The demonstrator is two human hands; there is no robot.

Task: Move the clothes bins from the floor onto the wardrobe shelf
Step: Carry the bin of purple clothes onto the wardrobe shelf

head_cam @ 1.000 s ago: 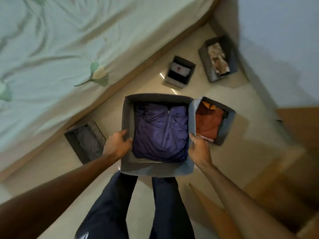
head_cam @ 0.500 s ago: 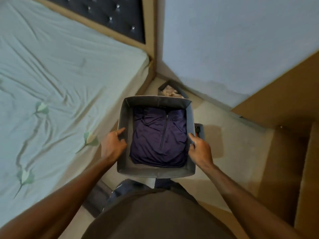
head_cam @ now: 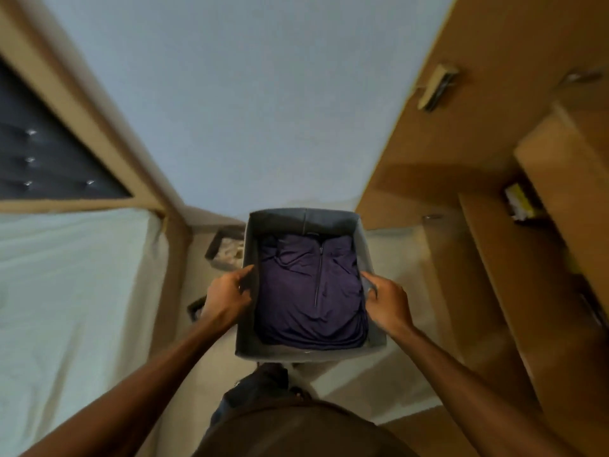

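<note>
The wardrobe (head_cam: 487,133) takes up the right side of the view, its brown panels and open shelves (head_cam: 514,258) running up past the person's right arm. The bed (head_cam: 72,291) lies on the left under a pale sheet, with a dark padded headboard (head_cam: 39,159) above it, and a pale blue wall (head_cam: 247,94) stands between the two.

In the middle, a grey fabric bin (head_cam: 306,219) is held up in front of the body, clear of the floor and roughly level. A folded purple zip top (head_cam: 309,288) lies flat inside it. The left hand (head_cam: 227,298) is clamped on the bin's left wall, thumb over the rim, and the right hand (head_cam: 385,303) pinches the right wall the same way, so the bin hangs between the two grips.

As for progress, this bin is lifted but not yet on a shelf; it is near the wardrobe, not inside it. The shelves in view are blurred, and no bin can be made out on them. At least one more bin (head_cam: 227,247) sits on the floor beyond the held one, light clothes inside, and a dark corner (head_cam: 197,308) behind the left wrist may be another, though too little shows to be sure. So most of the job looks to remain: place this bin, then fetch the others.
</note>
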